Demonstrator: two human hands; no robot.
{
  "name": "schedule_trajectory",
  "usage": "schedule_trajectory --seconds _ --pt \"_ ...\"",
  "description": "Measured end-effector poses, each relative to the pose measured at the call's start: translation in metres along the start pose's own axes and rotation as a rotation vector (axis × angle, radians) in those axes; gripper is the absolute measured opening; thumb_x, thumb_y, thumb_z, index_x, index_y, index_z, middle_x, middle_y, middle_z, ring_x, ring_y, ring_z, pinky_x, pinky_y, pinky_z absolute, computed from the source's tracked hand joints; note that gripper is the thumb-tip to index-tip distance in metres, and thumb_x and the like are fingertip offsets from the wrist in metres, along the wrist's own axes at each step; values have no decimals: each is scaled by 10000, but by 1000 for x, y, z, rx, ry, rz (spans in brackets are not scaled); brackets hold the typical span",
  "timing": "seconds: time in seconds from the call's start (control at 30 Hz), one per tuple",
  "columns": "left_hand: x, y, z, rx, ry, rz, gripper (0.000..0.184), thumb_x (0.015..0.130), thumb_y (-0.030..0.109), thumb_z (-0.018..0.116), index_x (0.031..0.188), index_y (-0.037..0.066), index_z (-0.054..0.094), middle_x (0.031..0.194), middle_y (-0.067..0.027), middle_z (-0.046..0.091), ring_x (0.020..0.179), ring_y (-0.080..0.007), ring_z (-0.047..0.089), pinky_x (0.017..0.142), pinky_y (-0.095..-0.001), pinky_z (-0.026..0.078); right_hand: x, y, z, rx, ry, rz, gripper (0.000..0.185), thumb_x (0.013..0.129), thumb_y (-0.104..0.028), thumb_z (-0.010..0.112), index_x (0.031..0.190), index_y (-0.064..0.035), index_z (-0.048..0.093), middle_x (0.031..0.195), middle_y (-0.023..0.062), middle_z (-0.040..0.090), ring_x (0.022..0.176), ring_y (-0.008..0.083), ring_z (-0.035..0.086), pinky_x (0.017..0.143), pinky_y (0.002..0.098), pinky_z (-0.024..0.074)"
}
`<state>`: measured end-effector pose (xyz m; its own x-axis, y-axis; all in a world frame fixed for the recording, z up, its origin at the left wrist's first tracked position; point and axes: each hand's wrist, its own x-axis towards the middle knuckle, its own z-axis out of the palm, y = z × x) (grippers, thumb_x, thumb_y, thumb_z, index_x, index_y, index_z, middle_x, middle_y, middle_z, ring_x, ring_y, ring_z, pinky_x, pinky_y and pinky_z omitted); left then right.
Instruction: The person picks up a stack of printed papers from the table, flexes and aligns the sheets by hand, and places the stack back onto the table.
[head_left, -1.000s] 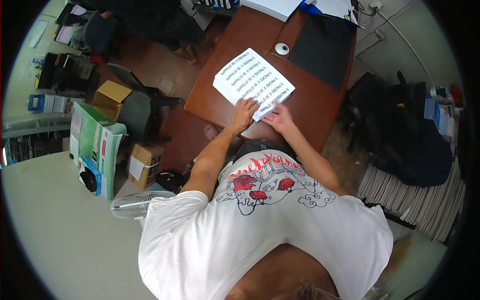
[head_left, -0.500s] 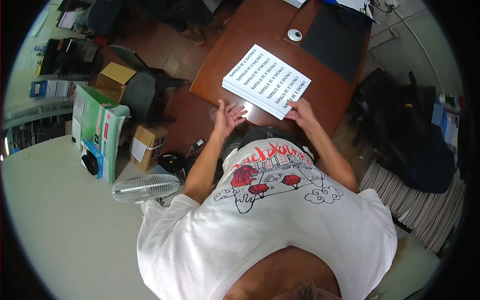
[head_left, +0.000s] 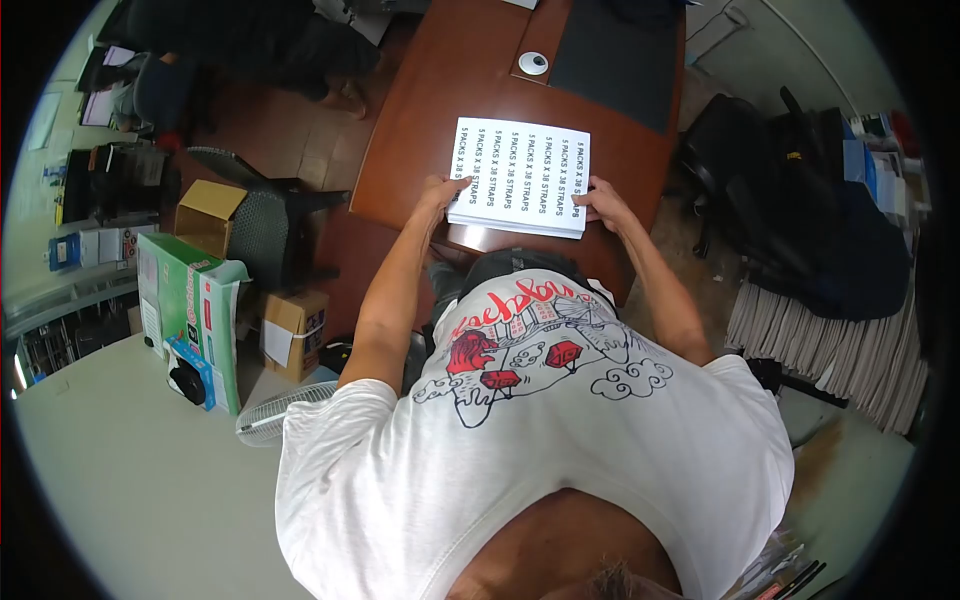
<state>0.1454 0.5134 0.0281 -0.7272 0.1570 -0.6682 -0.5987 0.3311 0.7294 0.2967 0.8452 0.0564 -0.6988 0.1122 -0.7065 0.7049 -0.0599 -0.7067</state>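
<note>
Turned straighter, the paper stack (head_left: 518, 180) is over the desk (head_left: 405, 145) at 12 o'clock; left hand (head_left: 436, 196) and right hand (head_left: 608, 206) pinch its 9 and 3 o'clock sides. Probably squaring it, which calls for even pressure.

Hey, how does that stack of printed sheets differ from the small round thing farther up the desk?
The stack of printed sheets is rectangular and larger; the round piece is small and circular. The stack carries rows of black text, while the round piece has a dark centre. The left hand and right hand hold the stack at its sides; neither touches the round piece. Both are mostly white.
</note>
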Motion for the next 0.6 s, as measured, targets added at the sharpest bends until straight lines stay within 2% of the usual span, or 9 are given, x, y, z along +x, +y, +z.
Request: schedule_trajectory --seconds 0.17,0.2,0.23,0.33,0.37,0.4,0.5,0.57,0.6 --pt "-5 -5 -7 -197 515 261 631 822 296 823 1216 -114 550 1084 -218 649 976 -292 655 840 -369 536 -5 9 40 327 68 57 330 885 -13 659 1176 22 507 1095 191 692 898 317 739 764 469 638" --pt "-31 -2 -7 108 750 371 649 842 339 795 1217 -127 543 1049 -225 648 1017 -319 631 909 -398 507 -17 2 59 425 40 64 350 888 -1 645 1209 46 514 1127 204 689 926 334 736 778 483 638" --pt "-41 -17 -2 79 869 452 601 853 321 781 1213 -106 558 1049 -210 640 969 -331 643 887 -419 512 -17 5 78 503 61 80 374 908 5 611 1264 69 517 1156 215 683 949 348 731 781 482 637" --pt "-112 -14 10 -504 150 -198 586 930 552 612 1226 46 631 932 -114 704 753 -225 676 662 -409 541 -25 13 116 620 24 100 342 957 -47 573 1283 52 544 1142 215 677 910 371 730 717 470 641" --pt "-123 -14 13 -409 41 -341 669 934 636 545 1333 99 580 1009 -134 723 852 -251 704 741 -407 558 -25 11 123 636 10 145 341 967 -63 574 1291 36 539 1184 192 658 984 368 711 789 492 618" --pt "-110 -35 17 -626 -122 -377 702 932 645 555 1390 114 522 1089 -154 713 958 -271 711 796 -437 565 -24 9 128 630 -5 166 349 968 -69 576 1303 20 532 1206 183 644 1015 365 698 821 497 603" --pt "-90 -37 46 -729 -41 -224 490 934 274 707 1328 29 547 1171 -152 686 966 -258 719 765 -367 602 -24 5 133 661 -27 239 380 969 -81 585 1337 -26 514 1260 164 613 1117 361 647 917 527 542" --pt "-86 -30 52 -515 77 -173 450 889 162 736 1279 9 573 1114 -150 703 916 -226 724 664 -333 600 -25 2 129 611 -17 238 424 955 -154 630 1348 -45 515 1300 156 595 1214 366 586 1000 566 459" --pt "-83 -30 52 -515 112 -151 447 875 138 742 1268 4 576 1092 -146 709 892 -220 725 628 -323 588 -14 6 122 660 0 256 410 949 -192 644 1318 -46 537 1254 146 621 1159 342 621 986 528 494"
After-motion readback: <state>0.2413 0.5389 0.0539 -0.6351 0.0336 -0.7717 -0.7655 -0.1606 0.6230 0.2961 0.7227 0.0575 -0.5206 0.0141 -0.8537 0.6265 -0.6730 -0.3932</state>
